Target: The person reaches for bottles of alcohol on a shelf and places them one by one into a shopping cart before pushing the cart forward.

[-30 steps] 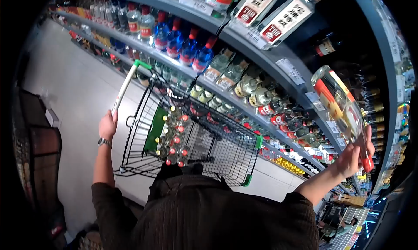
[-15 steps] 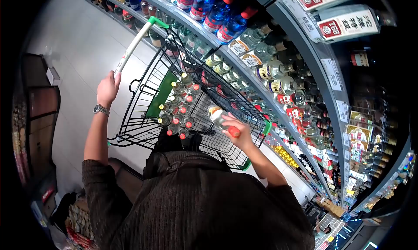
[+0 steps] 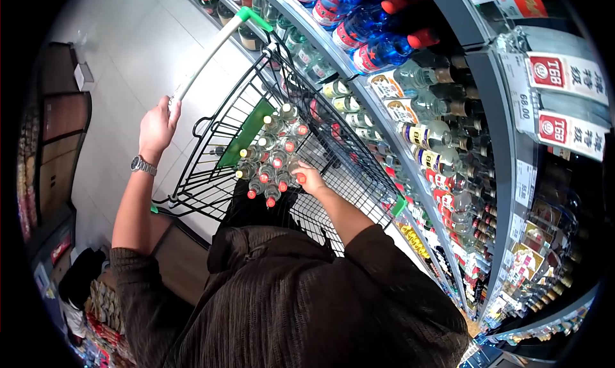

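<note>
Clear glass bottles with red and gold caps (image 3: 269,160) stand upright in a tight cluster inside the black wire shopping cart (image 3: 198,169), packed cap to cap against the cart's green plastic seat flap (image 3: 246,131). The right hand (image 3: 312,179) reaches down into the cart at the edge of that cluster, on the side away from the flap. Its fingers are curled closed over the top of one red-capped clear glass bottle (image 3: 300,176). Only the cap and a little of the neck show at the fingertips; the body of this bottle is hidden by the hand and by its neighbours, which it touches.

The left hand (image 3: 157,126) is wrapped shut around the cart's white push bar with green end pieces (image 3: 208,59), thumb over the top, near the bar's closer end. A silver wristwatch (image 3: 142,165) sits on that wrist. Both forearms come out of dark brown ribbed sleeves.

Beyond the cart's far side runs grey store shelving (image 3: 496,80), just beside the cart's wire wall. Its tiers hold blue plastic bottles with red caps (image 3: 378,48) on the upper level, rows of clear labelled bottles lower down, and white price tags along the shelf edges. The cart stands on a pale tiled floor (image 3: 122,54).
</note>
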Demonstrator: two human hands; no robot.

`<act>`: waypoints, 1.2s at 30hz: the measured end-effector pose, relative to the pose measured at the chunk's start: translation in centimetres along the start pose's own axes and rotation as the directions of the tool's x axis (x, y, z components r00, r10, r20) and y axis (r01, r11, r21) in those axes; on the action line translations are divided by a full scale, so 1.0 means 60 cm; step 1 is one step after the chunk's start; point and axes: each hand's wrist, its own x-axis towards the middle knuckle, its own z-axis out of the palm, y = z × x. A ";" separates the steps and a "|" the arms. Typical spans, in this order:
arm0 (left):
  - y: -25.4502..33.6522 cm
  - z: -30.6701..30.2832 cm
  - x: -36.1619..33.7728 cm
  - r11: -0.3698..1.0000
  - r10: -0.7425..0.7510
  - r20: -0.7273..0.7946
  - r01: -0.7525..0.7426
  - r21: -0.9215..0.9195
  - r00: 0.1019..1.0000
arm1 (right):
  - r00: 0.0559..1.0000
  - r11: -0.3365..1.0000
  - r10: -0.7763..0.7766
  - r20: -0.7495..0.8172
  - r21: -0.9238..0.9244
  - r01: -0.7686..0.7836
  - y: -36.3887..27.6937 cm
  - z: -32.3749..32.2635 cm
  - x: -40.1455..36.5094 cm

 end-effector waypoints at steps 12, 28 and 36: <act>0.003 -0.003 0.001 0.999 -0.017 0.001 0.017 0.038 1.000 | 0.995 0.996 0.057 0.085 -0.075 -0.050 0.035 0.026 0.053; -0.009 0.006 -0.003 0.996 0.077 -0.090 -0.082 -0.046 0.993 | 0.936 0.955 -0.278 -0.214 0.041 0.293 -0.247 -0.153 -0.144; -0.028 0.027 -0.001 0.986 0.148 -0.177 -0.159 -0.048 0.973 | 0.118 0.706 -0.658 -0.743 -0.555 0.441 -0.552 -0.552 -0.430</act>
